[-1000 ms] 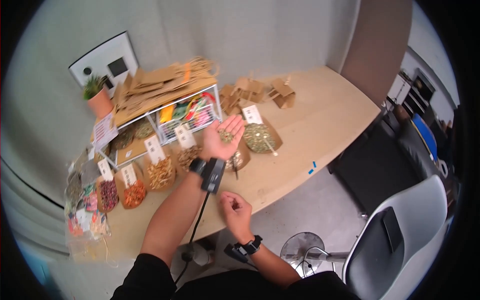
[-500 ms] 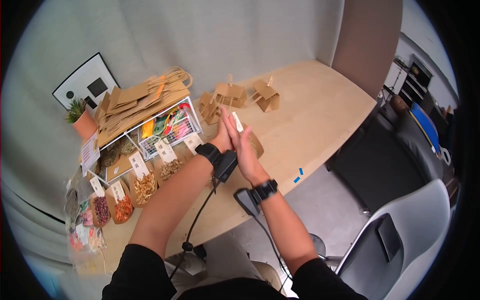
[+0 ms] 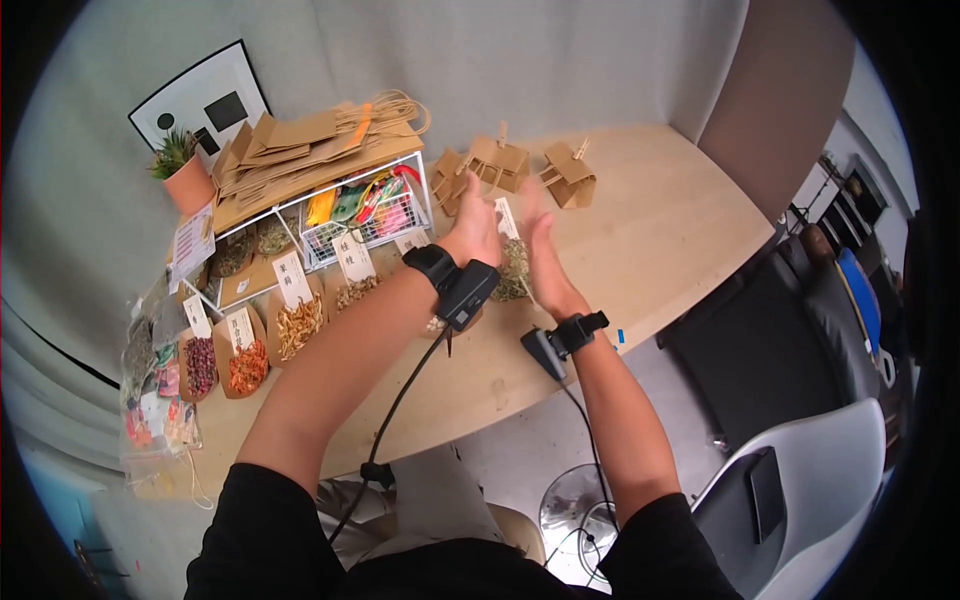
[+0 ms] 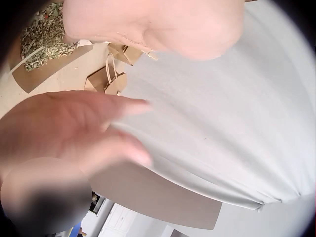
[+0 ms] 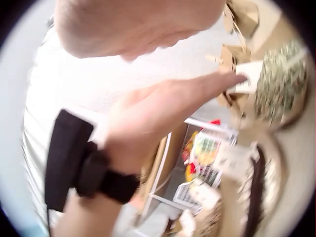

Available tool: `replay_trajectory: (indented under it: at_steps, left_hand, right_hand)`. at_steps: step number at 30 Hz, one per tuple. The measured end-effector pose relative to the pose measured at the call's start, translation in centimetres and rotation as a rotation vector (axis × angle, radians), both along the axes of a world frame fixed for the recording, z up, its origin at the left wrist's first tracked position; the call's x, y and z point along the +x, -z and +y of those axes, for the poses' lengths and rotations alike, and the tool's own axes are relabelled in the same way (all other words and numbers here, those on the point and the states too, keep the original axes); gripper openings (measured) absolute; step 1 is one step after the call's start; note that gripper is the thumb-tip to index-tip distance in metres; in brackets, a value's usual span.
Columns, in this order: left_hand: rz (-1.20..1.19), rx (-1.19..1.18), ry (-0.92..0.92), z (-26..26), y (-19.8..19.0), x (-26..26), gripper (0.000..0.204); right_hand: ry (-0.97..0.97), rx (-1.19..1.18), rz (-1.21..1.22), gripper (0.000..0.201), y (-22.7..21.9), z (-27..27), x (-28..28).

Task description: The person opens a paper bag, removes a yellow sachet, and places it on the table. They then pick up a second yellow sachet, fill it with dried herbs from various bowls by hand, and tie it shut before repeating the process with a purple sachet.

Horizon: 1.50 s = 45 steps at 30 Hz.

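Note:
My left hand (image 3: 475, 232) and right hand (image 3: 550, 265) are held up over the table, palms facing each other with a gap between. The fingers of both are fairly straight, and the right fingers blur. Nothing shows between the palms. A brown paper tray of dried green herbs (image 3: 513, 268) with a white label stands just beyond and below, partly hidden by the hands. In the left wrist view, the left palm (image 4: 158, 24) fills the top and the blurred right hand (image 4: 74, 133) is at lower left. The left hand (image 5: 163, 106) also appears in the right wrist view.
To the left are labelled trays of yellow dried pieces (image 3: 298, 328), orange petals (image 3: 247, 368) and dark red buds (image 3: 200, 370). A white rack (image 3: 425, 180) carries flat paper bags (image 3: 300, 150). Small clipped paper bags (image 3: 572, 180) stand behind the hands. A white chair (image 3: 850, 480) stands at right.
A second ago the left palm held a small heap of green herbs, with the right hand low. The right hand rose, the palms met, and now they have parted; the heap is no longer visible.

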State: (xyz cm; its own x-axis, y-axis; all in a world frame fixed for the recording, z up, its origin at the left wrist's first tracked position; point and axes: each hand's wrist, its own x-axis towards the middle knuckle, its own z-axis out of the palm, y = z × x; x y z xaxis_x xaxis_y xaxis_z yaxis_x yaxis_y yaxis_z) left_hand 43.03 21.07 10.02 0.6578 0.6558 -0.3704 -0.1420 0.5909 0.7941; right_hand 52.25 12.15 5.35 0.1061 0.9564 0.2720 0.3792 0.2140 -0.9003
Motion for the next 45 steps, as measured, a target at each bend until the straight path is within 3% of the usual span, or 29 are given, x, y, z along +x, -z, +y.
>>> replay_trajectory:
  at_steps: [2,4,5,7,8,9,10,11,12,13,15,16,17,18,19,21,23,24,25,28,29,31,33,38,39,41,45]
  left_hand:
    - [-0.080,-0.136,0.014,-0.1,0.1,-0.2,0.111]
    - [-0.156,-0.261,0.037,-0.3,-0.2,-0.3,0.111]
    - [-0.188,-0.216,0.055,-0.6,0.0,-0.6,0.110]
    - [-0.270,-0.113,0.090,-0.7,0.2,-0.8,0.109]
    - [-0.185,-0.148,-0.103,-0.8,0.2,0.1,0.106]
    - [-0.203,-0.208,-0.063,-1.6,-0.4,-0.3,0.105]
    - [-0.225,-0.266,-0.025,-2.6,-1.8,-0.9,0.105]
    - [-0.250,-0.311,0.013,-2.9,-3.0,-1.3,0.104]
    - [-0.265,-0.106,0.027,-2.9,-2.3,-1.6,0.105]
    - [-0.309,-0.108,0.081,-2.8,-1.5,-1.4,0.106]
    - [-0.402,-0.106,0.175,-2.2,0.4,-1.0,0.107]
    - [-0.209,-0.036,0.030,-1.9,0.9,-0.8,0.107]
    - [-0.232,-0.129,0.077,-1.8,1.8,-1.2,0.107]
    - [-0.257,-0.221,0.126,-2.3,1.7,-2.0,0.107]
    - [-0.284,-0.297,0.179,-2.8,0.7,-2.7,0.107]
    - [-0.303,-0.118,0.085,-3.8,0.5,-3.3,0.104]
    - [-0.242,0.046,0.000,-3.1,2.5,-2.7,0.103]
    - [-0.413,-0.223,0.100,-3.3,1.9,-3.2,0.098]
    - [-0.391,-0.197,0.090,-3.9,1.3,-4.2,0.096]
    - [-0.397,-0.125,0.029,-6.3,-0.7,-9.0,0.082]
    - [-0.466,0.010,0.101,-5.8,0.4,-11.0,0.075]
    - [-0.414,0.135,0.103,-5.3,2.0,-16.0,0.065]
    - [-0.272,0.263,-0.120,-8.1,0.9,-19.9,0.060]
    - [-0.345,0.060,-0.525,-17.4,-1.5,-28.8,0.066]
    - [-0.338,0.047,-0.596,-18.5,-0.5,-31.0,0.065]
    - [-0.275,0.043,-0.711,-20.7,1.8,-36.0,0.064]
    - [-0.321,0.122,-0.748,-24.5,4.5,-42.0,0.065]
  right_hand:
    - [-0.038,0.120,-0.292,0.073,-0.2,-0.8,-0.9]
    - [0.276,0.008,-0.411,0.071,1.2,0.6,0.5]
    - [0.435,-0.049,-0.465,0.070,2.1,1.2,1.0]
    - [0.215,0.065,-0.457,0.070,0.0,0.3,0.1]
    - [0.099,0.106,-0.449,0.070,-0.9,-0.9,-0.8]
    - [-0.016,0.145,-0.439,0.069,-1.2,-1.7,-1.4]
    - [0.039,-0.063,-0.378,0.070,-0.7,-1.4,0.0]
    - [0.190,0.014,-0.403,0.069,0.1,-0.6,0.3]
    - [0.346,0.079,-0.417,0.069,0.4,-0.7,-0.1]
    - [0.501,0.150,-0.437,0.069,0.4,-0.8,-0.3]
    - [0.268,0.143,-0.529,0.069,-0.6,-1.3,-0.8]
    - [0.149,0.139,-0.572,0.069,-1.6,-1.9,-1.3]
    - [0.031,0.130,-0.610,0.069,-1.9,-2.3,-1.6]
    - [0.092,-0.042,-0.663,0.063,-0.9,-1.8,-0.1]
    - [0.193,-0.010,-0.677,0.062,-0.5,-1.5,0.0]
    - [0.395,0.054,-0.702,0.059,-0.2,-1.4,-0.1]
    - [0.059,0.053,-0.604,0.061,-1.6,-1.9,-0.7]
    - [0.037,0.031,-0.699,0.061,-1.9,-2.1,-1.1]
    - [0.014,0.009,-0.793,0.061,-2.0,-1.9,-1.5]
    - [0.263,-0.084,-0.939,0.060,-0.3,1.9,3.7]
    - [0.342,-0.079,-0.954,0.060,-0.7,3.3,4.7]
    - [0.315,-0.198,-0.954,0.057,-4.2,5.5,4.6]
    - [0.323,-0.218,-0.896,0.056,-5.8,8.6,4.3]
    - [0.419,-0.172,-0.770,0.056,-2.4,18.6,4.4]
    - [0.428,-0.154,-0.776,0.057,-1.6,19.9,3.9]
    - [0.382,-0.397,-0.787,0.055,-3.4,19.3,1.2]
    - [0.424,-0.345,-0.709,0.052,0.4,24.1,3.7]
